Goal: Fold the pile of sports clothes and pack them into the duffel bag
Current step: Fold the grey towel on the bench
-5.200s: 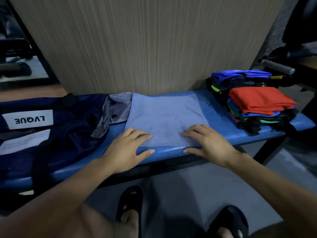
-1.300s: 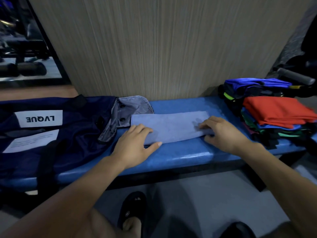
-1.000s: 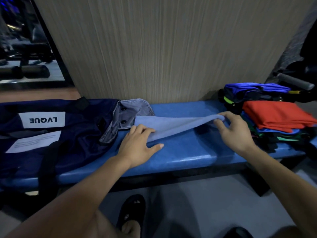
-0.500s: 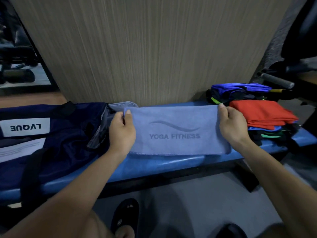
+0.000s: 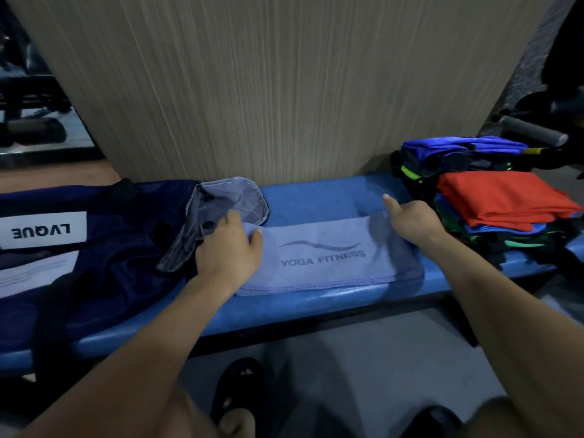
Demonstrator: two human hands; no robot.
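The light-blue "YOGA FITNESS" towel [image 5: 325, 257] lies folded into a flat band, print up, on the blue desk [image 5: 316, 200] between the navy duffel bag [image 5: 104, 245] on the left and the stacked clothes [image 5: 493, 200] on the right. The left hand [image 5: 229, 251] curls its grip round the towel's left end, and the right hand [image 5: 410, 216] pinches the far right corner, forefinger out. Lifting one end ahead of the other could let the layers slide and undo the fold.
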